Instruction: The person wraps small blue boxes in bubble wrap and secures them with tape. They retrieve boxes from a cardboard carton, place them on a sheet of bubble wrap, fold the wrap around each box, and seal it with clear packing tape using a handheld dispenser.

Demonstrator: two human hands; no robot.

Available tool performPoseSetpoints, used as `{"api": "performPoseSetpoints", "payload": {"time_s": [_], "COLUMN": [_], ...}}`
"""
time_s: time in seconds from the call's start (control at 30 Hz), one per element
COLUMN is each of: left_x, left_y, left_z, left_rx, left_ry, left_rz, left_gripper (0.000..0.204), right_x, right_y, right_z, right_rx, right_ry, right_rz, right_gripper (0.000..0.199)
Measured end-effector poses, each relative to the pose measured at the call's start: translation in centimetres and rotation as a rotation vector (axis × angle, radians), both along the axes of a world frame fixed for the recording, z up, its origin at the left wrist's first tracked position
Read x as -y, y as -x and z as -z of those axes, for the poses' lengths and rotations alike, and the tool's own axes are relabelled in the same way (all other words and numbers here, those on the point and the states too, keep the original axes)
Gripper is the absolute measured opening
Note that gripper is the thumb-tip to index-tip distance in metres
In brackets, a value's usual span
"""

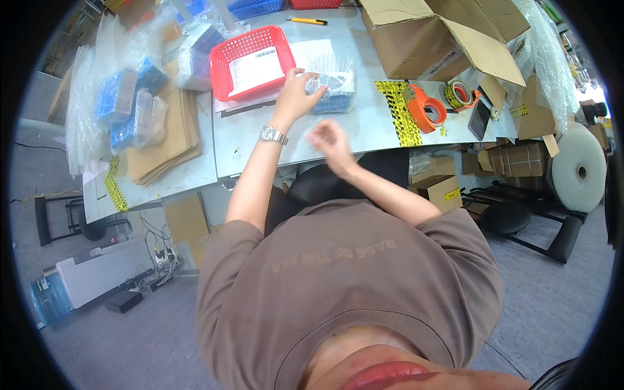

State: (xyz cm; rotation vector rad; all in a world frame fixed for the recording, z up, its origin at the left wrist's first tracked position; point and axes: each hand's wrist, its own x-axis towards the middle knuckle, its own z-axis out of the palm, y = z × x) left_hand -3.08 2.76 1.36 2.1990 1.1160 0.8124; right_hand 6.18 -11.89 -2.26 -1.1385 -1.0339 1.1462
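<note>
- The tabletop [357, 133] spreads beneath and beyond my hands, probably left bare nearest me to give my forearms room.
- A cardboard carton [416, 49] stands beyond and to the right of my hands, flaps splayed, likely set back so it doesn't crowd them.
- Flat brown cardboard pieces [166, 140] lie stacked left of my left hand, presumably to save space.
- The red basket [223, 75] sits just beyond and left of my left hand, with printed paper lying inside, perhaps to keep it together.
- The wrapped pack [341, 81] lies flat on the tabletop under the fingertips of my left hand [304, 90], which seem to be steadying its left side. Clear bubble wrap covers it, glossy and loosely puffed, with blue showing through along the near edge. My thumb and fingers are slightly spread there; I can't tell whether they pinch it.
- My right hand [330, 144] hangs nearer my body, apart from the pack, loosely curled and blurred; I can't tell how its fingers stand.
- Orange tape dispensers [426, 112] rest right of my right hand, plausibly for easy reach.
- A yellow cutter [307, 21] lies beyond my left hand, past the basket's far side, perhaps kept clear of my fingers.
</note>
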Motion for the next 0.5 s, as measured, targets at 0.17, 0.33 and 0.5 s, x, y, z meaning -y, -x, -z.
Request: {"api": "performPoseSetpoints", "payload": {"time_s": [0.17,0.33,0.5], "left_x": [-0.9,-0.9,-0.6], "left_y": [-1.3,-0.9,-1.3], "left_z": [0.2,0.6,1.3], "left_rx": [0.016,0.063,0.083], "left_ry": [0.105,0.121,0.026], "left_rz": [-0.044,-0.047,-0.095], "left_gripper": [0.047,0.045,0.041], "right_x": [-1.8,-2.8,-4.6], "right_y": [5.2,6.3,6.3], "right_z": [-2.3,-3.1,-1.7], "right_rx": [-0.902,-1.003,-1.139], "right_ry": [0.232,0.256,0.187], "right_rz": [-0.617,-0.580,-0.498], "right_gripper": [0.056,0.042,0.035]}}
